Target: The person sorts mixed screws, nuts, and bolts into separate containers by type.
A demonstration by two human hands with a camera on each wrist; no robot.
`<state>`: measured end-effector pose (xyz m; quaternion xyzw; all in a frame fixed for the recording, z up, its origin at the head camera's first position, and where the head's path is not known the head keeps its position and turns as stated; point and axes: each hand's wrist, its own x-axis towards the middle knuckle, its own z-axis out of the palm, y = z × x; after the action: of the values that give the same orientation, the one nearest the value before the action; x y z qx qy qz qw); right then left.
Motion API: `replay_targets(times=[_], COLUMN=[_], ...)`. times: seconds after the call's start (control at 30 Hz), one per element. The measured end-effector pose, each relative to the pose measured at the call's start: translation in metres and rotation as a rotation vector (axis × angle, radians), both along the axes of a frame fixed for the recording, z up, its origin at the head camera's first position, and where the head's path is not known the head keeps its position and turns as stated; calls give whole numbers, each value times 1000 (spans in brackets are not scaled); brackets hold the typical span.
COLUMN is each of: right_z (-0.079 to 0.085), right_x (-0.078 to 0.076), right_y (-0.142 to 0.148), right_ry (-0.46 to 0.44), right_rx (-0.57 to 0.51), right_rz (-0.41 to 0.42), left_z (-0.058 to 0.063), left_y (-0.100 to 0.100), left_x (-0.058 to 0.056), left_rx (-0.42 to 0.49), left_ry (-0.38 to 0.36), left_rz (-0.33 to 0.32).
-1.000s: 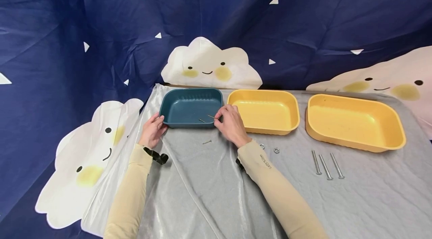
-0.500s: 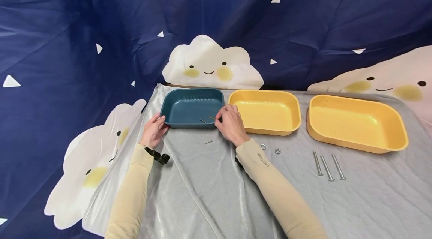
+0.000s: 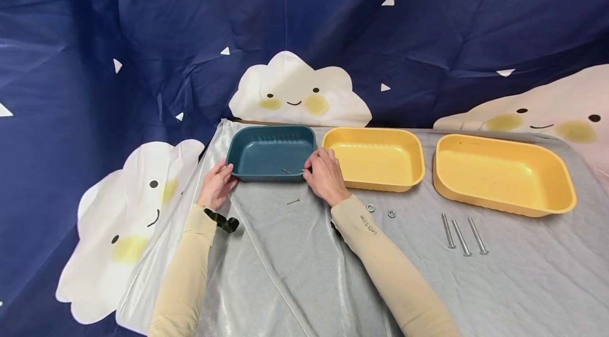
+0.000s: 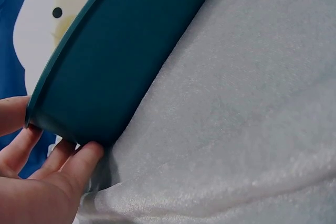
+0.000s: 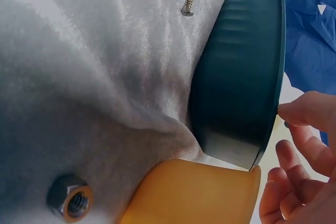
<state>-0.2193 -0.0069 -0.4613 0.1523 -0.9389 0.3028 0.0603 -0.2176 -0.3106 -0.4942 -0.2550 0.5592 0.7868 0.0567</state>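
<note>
Cloth-covered and grey, the surface carries a blue bin. The left grip holds its left corner, probably to steady it; the right grip pinches what seems a screw at the right rim.

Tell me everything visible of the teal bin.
The teal bin is a shallow, thin-rimmed, rounded tub, apparently plastic, with partly ribbed walls. It sits upright on grey cloth, left of two yellow bins. The left hand grips its left end; the right hand is at its near right rim; a screw lies inside.
</note>
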Motion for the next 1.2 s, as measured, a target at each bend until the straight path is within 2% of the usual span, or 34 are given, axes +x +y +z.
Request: replay_targets(times=[0.83, 0.97, 1.2], right_z=[2, 4, 8], right_x=[-2, -2, -2], right_y=[8, 9, 14], right_ry=[10, 17, -6], right_rx=[-6, -31, -147], right_rz=[-35, -42, -32], left_z=[-1, 0, 5], left_y=[1, 1, 3], left_x=[-4, -3, -3], left_rx=[1, 8, 25], left_ry=[21, 27, 20], left_rz=[-13, -19, -19])
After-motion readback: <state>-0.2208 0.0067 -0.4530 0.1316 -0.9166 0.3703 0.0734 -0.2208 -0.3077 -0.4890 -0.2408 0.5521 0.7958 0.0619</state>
